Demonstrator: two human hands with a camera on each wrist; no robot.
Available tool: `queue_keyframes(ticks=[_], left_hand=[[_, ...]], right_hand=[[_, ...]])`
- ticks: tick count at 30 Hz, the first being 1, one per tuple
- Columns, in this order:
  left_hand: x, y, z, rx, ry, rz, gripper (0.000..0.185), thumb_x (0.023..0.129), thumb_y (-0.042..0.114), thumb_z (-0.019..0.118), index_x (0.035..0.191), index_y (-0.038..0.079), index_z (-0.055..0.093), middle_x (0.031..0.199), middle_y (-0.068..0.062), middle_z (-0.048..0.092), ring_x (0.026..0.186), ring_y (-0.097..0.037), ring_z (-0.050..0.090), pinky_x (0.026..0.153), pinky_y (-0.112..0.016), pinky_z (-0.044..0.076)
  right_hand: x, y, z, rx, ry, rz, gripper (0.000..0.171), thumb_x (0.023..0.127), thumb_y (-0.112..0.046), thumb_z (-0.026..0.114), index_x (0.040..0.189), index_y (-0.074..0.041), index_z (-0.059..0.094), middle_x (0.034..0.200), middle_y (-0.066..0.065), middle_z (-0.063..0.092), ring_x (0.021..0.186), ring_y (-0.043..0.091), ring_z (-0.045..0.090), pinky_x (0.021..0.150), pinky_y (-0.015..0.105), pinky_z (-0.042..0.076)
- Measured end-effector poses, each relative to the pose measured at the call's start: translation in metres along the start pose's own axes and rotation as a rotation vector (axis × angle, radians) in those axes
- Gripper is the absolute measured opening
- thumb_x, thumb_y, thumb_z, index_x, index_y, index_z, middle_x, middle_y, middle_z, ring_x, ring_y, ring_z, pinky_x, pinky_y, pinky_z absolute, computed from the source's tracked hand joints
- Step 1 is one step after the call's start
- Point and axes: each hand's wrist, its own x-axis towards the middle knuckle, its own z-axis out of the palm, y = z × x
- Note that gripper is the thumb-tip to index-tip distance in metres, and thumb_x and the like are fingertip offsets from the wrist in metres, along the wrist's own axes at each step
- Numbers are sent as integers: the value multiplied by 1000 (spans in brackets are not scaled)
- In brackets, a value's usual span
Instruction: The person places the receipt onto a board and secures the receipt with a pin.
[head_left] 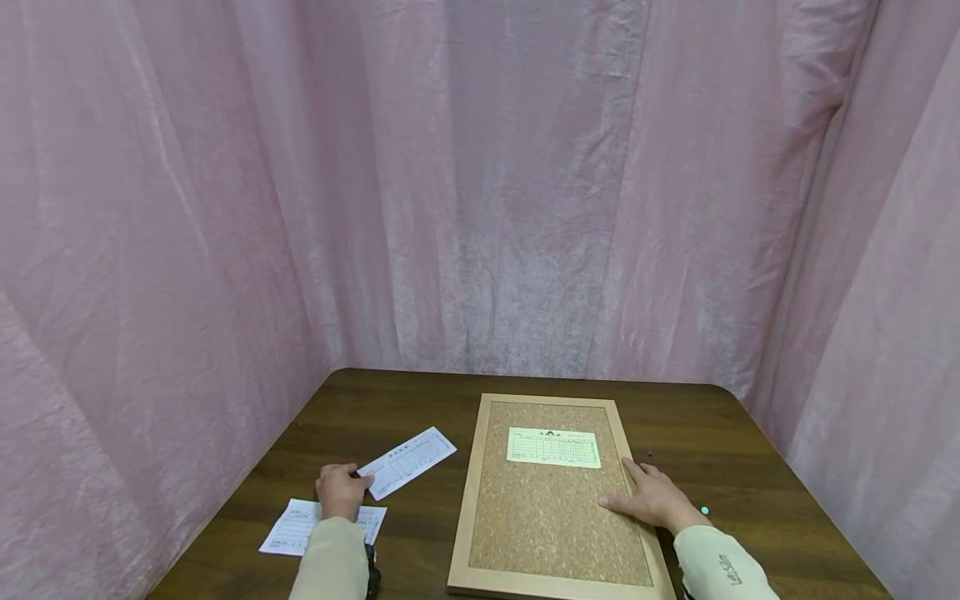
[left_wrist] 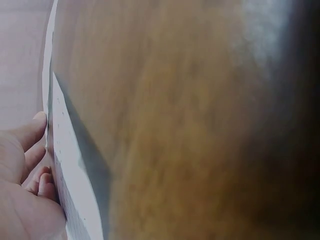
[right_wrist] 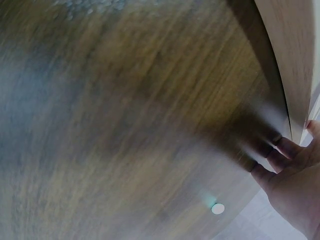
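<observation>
The left hand (head_left: 341, 490) pinches the near end of a white printed paper slip (head_left: 407, 462), which lies tilted on the dark brown wooden surface (head_left: 757, 450), left of the board. In the left wrist view the fingers (left_wrist: 35, 131) curl against the slip's edge (left_wrist: 67, 165); the grip is clamped on the paper. A second white printed slip (head_left: 294, 527) lies flat at the near left, partly under the left wrist.

The right hand (head_left: 654, 498) rests flat, fingers spread and straight, on the right edge of the rectangular cork board with light wooden frame (head_left: 551, 517); its grip is apart. A pale yellow printed form (head_left: 553, 447) lies on the far part of the cork. A small pale round pin (head_left: 704, 510) lies just right of the right hand.
</observation>
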Motion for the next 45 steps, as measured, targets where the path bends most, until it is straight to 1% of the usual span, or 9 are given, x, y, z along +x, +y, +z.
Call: queue_keyframes(ticks=[10,15,19,23,27,30,35,41,45], left_hand=[[-4,4,-1,46,21,32,39,80,9,78,106,-18,67,105,-35,60,111,-50,46,97,-56,29],[-5,4,-1,56,40,52,38,79,9,78,105,-17,68,103,-34,60,110,-49,47,95,-55,30],[-4,2,1,39,50,64,37,78,9,79,104,-16,68,100,-32,61,109,-49,46,94,-56,30],[-3,0,2,23,55,60,35,78,10,79,101,-14,69,100,-32,60,108,-48,46,93,-56,30],[-3,1,3,34,46,46,34,79,10,78,100,-14,70,104,-34,57,108,-50,45,93,-56,30],[-2,1,5,29,40,33,34,80,10,78,102,-15,70,108,-36,54,108,-51,44,93,-56,31],[-2,0,5,7,38,15,34,81,9,77,103,-16,69,110,-35,54,108,-51,44,94,-56,31],[-3,0,5,26,54,45,31,80,8,78,99,-14,71,104,-33,58,106,-49,46,93,-56,32],[-2,2,5,31,58,41,29,79,9,78,98,-12,72,103,-33,58,106,-50,46,92,-56,32]], right_hand=[[-1,0,0,13,-3,6,104,83,-66,68,152,3,31,145,43,30,130,63,31,96,73,33],[0,-1,-1,12,-1,2,104,83,-65,68,152,3,31,144,43,30,130,62,31,96,73,34],[0,-1,-1,12,-2,5,104,83,-66,67,153,2,31,145,42,30,130,62,31,95,73,34],[0,0,0,12,-1,6,104,83,-66,67,153,2,30,145,42,30,131,62,31,96,73,34],[0,-1,0,11,2,6,104,83,-65,68,153,2,31,145,42,30,130,62,32,95,73,34],[-1,-1,-1,10,1,7,104,83,-65,68,153,2,31,145,42,30,130,62,32,96,73,34],[-2,-2,-1,6,7,5,104,83,-65,68,152,3,31,144,42,31,130,62,32,95,73,34],[-1,-2,-1,2,9,7,104,82,-65,68,152,2,31,144,42,31,130,62,32,96,72,34],[0,-2,0,6,7,6,104,82,-65,68,152,2,31,144,42,30,130,62,32,96,73,34]])
